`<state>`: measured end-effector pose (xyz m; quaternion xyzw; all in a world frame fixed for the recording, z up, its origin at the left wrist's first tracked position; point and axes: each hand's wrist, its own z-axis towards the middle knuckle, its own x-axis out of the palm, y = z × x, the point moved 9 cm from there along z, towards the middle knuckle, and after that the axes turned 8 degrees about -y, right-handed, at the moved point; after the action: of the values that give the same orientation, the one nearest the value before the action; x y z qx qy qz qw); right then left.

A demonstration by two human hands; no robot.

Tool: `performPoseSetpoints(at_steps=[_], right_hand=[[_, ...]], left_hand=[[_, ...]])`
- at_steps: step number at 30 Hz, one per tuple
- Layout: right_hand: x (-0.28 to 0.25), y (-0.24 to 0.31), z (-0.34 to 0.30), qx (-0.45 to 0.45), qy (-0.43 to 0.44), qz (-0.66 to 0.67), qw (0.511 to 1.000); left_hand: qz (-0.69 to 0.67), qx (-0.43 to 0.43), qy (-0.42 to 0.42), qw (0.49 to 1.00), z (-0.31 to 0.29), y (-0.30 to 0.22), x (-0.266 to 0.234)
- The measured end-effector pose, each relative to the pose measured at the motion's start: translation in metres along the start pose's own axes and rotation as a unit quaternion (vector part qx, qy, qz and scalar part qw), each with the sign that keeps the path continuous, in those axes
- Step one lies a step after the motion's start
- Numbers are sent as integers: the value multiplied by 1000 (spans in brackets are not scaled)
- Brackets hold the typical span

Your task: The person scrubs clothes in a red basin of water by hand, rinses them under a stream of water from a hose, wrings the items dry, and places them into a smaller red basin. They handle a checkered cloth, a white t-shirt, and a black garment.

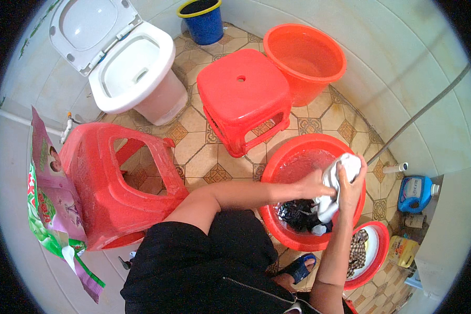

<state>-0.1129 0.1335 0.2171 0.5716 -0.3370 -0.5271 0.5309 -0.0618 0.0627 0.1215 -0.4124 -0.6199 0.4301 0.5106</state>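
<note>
A bunched white cloth point(334, 183) is gripped between my two hands above a red basin point(269, 180). My left hand point(313, 184) is closed on its near left side. Around its right side wraps my right hand point(352, 184), with the thumb pressed on the front. The cloth's lower end hangs down toward dark wet fabric point(297, 213) lying in the basin. Sudsy water shows in the basin's far part. What kind of garment the white cloth is, I cannot make out.
A red stool point(243, 86) stands beyond the basin, beside a tall orange-red bucket point(304, 57). Another red stool point(97, 183) is at left, near a toilet point(133, 68). At right are a small basin point(384, 246) with checked cloth, a blue jug point(416, 193) and a hose point(424, 110).
</note>
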Motion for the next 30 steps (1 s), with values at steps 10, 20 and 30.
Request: performPoseSetpoints(at_steps=[10, 20, 30], right_hand=[[6, -6, -18, 31, -53, 118, 991], [9, -22, -18, -29, -153, 80, 984], [21, -63, -20, 101, -57, 151, 982]], left_hand=[[-62, 156, -126, 978, -10, -64, -13], [-36, 62, -162, 984, -3, -28, -28], [31, 72, -106, 991, 14, 10, -41]])
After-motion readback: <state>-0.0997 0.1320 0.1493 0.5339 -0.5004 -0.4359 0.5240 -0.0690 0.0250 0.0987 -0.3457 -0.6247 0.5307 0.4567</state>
